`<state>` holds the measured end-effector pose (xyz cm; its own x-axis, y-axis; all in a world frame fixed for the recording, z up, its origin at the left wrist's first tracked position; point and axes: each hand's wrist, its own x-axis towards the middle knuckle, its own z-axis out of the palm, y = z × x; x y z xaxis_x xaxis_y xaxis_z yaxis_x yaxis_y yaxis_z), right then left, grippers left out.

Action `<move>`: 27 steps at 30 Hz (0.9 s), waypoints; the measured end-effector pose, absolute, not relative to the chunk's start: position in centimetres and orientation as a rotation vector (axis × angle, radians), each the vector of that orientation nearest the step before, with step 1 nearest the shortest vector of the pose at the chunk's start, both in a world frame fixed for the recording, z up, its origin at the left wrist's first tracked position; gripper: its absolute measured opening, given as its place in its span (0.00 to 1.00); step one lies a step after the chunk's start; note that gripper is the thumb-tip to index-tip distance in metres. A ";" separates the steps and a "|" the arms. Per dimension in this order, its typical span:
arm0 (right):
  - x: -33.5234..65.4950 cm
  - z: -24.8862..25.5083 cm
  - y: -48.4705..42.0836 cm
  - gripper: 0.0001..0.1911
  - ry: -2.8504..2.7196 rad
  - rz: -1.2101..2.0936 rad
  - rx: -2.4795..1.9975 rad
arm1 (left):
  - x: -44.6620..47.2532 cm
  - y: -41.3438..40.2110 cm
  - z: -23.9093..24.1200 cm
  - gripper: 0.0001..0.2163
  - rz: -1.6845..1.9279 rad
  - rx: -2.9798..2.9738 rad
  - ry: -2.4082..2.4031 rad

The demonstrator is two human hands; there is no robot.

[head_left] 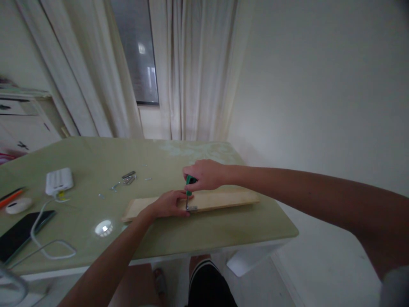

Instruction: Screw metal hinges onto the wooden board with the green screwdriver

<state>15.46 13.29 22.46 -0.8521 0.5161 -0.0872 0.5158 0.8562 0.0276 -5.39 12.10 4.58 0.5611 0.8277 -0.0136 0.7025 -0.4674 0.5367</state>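
Note:
A pale wooden board (223,200) lies lengthwise across the table near its front edge. My right hand (207,174) is closed around the green handle of a screwdriver (188,190), which stands upright over the board. Its tip meets a small metal bracket or hinge (192,209) at the board's near edge; whether a screw sits under the tip is too small to see. My left hand (170,204) grips the board just left of the bracket, thumb on the near side and fingers across the top, close to the screwdriver shaft.
Several metal pieces (129,178) and loose screws (101,195) lie behind the board to the left. Farther left are a white power adapter (59,181) with a cable, a black phone (24,232), a round white case (18,206) and an orange pen-like item (11,198).

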 end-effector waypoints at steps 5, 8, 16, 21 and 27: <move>15.4 24.2 13.4 0.17 2.979 0.072 0.873 | -5.5 12.2 4.4 0.36 0.351 2.312 1.224; 15.4 23.9 13.4 0.18 2.963 0.064 0.877 | -5.4 12.1 4.4 0.36 0.352 2.310 1.227; 15.5 22.8 13.1 0.19 2.909 0.046 0.817 | -5.4 12.0 4.6 0.35 0.338 2.316 1.249; 15.7 23.7 13.5 0.19 2.944 0.111 0.912 | -5.5 12.2 4.3 0.36 0.361 2.300 1.203; 16.1 22.8 13.5 0.19 2.940 0.047 0.905 | -5.4 12.0 4.7 0.34 0.364 2.288 1.213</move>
<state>16.10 13.54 22.80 -0.8248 0.5629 -0.0534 0.5609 0.8264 0.0486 -5.40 12.02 4.66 0.5626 0.8267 -0.0062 0.6867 -0.4632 0.5603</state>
